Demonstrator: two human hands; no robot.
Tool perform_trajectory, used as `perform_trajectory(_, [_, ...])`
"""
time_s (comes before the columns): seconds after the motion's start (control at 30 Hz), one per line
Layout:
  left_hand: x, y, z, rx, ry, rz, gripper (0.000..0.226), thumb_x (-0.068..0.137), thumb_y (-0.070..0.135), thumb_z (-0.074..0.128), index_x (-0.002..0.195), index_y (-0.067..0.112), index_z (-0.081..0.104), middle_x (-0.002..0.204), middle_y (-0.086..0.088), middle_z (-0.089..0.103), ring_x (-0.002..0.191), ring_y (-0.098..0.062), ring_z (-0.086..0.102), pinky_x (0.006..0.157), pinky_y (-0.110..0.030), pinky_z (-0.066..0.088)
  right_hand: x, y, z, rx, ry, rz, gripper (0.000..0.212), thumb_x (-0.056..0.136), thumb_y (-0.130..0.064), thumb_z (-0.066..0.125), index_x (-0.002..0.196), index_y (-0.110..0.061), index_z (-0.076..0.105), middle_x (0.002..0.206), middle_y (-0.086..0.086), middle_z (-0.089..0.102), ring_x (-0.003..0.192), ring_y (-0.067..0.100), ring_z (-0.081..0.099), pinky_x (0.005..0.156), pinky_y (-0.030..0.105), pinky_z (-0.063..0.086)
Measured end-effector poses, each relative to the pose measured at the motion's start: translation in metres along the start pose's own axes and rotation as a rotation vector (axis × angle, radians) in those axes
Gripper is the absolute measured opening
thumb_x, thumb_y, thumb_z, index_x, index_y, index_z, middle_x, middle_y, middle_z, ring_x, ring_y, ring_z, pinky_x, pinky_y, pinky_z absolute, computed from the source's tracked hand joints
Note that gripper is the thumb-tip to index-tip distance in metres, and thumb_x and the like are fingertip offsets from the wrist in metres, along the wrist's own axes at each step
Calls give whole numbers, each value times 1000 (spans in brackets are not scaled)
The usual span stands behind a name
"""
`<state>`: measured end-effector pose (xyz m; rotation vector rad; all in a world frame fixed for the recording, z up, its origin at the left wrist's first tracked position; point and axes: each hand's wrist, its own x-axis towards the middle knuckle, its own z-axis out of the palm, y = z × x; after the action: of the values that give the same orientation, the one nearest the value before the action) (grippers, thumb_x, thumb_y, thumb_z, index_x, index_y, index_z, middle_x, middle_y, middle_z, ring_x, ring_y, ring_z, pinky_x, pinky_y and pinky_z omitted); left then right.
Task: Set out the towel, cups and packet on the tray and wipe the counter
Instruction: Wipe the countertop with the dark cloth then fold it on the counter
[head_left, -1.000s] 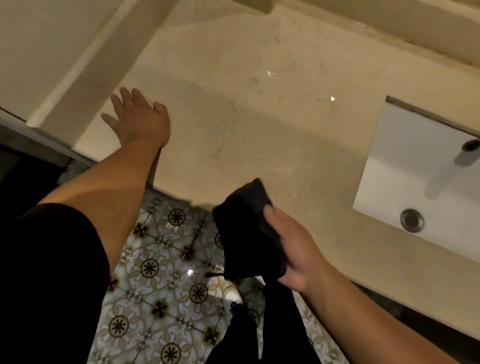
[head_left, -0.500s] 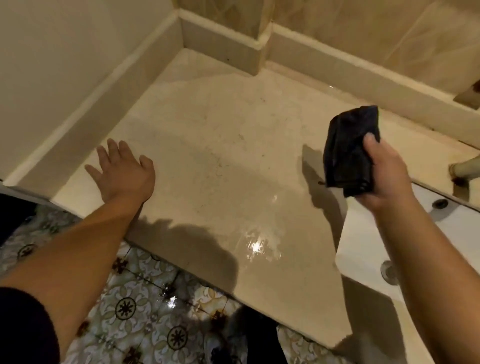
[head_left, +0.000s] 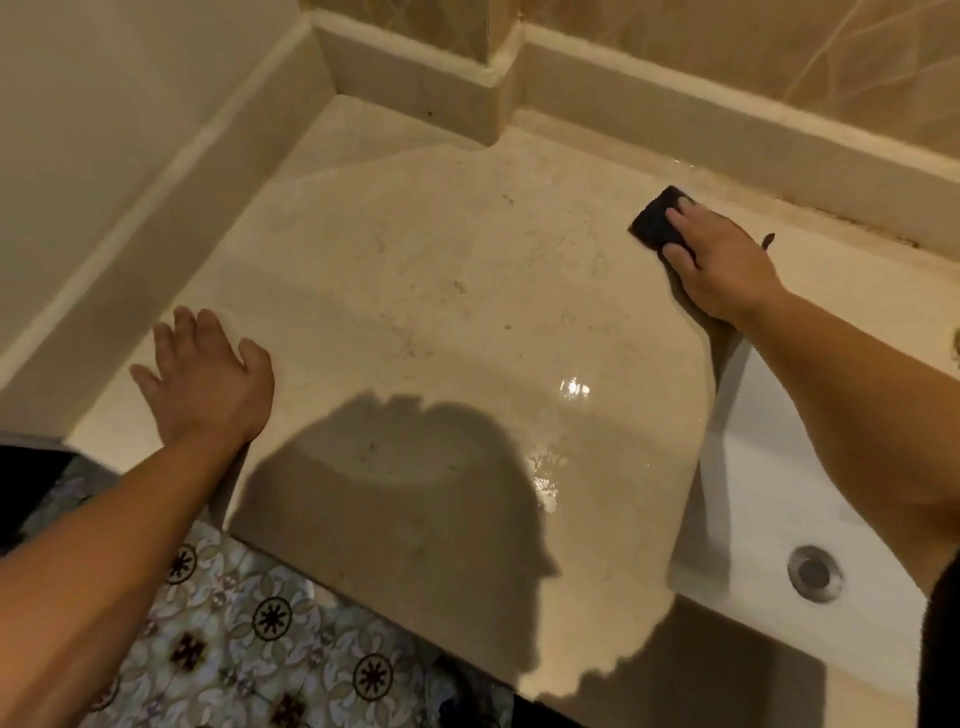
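Right hand (head_left: 722, 265) pressing folded black cloth (head_left: 657, 218) flat on beige counter (head_left: 415, 270), left hand (head_left: 208, 379) open, palm down

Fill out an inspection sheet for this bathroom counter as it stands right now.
Surface: beige stone counter, glossy wet patch near the front edge, small dark specks scattered across the middle.
Job's things: dark cloth pressed flat on the counter near the back ledge; tray, cups, packet and towel not seen.
Clutter: nothing seen.
Grippers: right hand flat on the cloth; left hand spread flat on the counter's front left part, empty.
Cables: nothing seen.
Surroundings: white sink with a metal drain to the right; raised ledge behind; patterned floor tiles below.
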<state>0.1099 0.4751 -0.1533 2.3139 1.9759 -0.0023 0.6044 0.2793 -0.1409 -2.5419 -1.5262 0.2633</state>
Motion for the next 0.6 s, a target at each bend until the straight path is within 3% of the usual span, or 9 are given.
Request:
perform_trajectory(0.13, [-1, -1, -1, -27, 2, -4, 70, 92, 43, 20, 151, 6, 21, 162, -14, 15, 148, -32, 8, 114, -63, 7, -106, -67, 10, 90, 6, -193, 50, 96, -21, 52, 139, 5, 53, 146, 27, 47, 133, 45, 46, 112, 56, 33])
perform_trajectory(0.2, [0, -1, 0, -29, -8, 5, 72, 91, 45, 18, 152, 6, 18, 162, -13, 13, 148, -32, 7, 115, -63, 6, -179, -107, 23, 151, -33, -276, 48, 91, -18, 57, 134, 4, 58, 142, 25, 52, 131, 45, 50, 109, 60, 37])
perform_trajectory(0.4, [-3, -2, -2, -35, -56, -3, 72, 92, 46, 14, 154, 8, 10, 164, -9, 5, 149, -29, 1, 116, -60, 0, -326, -187, 51, 224, -106, -329, 52, 80, -7, 81, 129, -4, 66, 139, 17, 58, 130, 39, 52, 106, 61, 39])
perform_trajectory(0.53, [-2, -4, -2, -41, -73, 5, 73, 92, 47, 13, 154, 9, 9, 164, -9, 5, 149, -29, 1, 116, -61, 0, -371, -234, 60, 342, -145, -283, 56, 76, 1, 79, 130, -6, 65, 141, 12, 57, 134, 32, 49, 110, 58, 33])
perform_trajectory(0.6, [-2, -4, -2, -46, -81, 9, 73, 92, 47, 12, 154, 9, 9, 164, -10, 4, 149, -29, 0, 115, -61, 0, -389, -250, 66, 443, -144, -281, 57, 80, 4, 70, 135, -9, 61, 145, 5, 53, 140, 21, 40, 118, 47, 22])
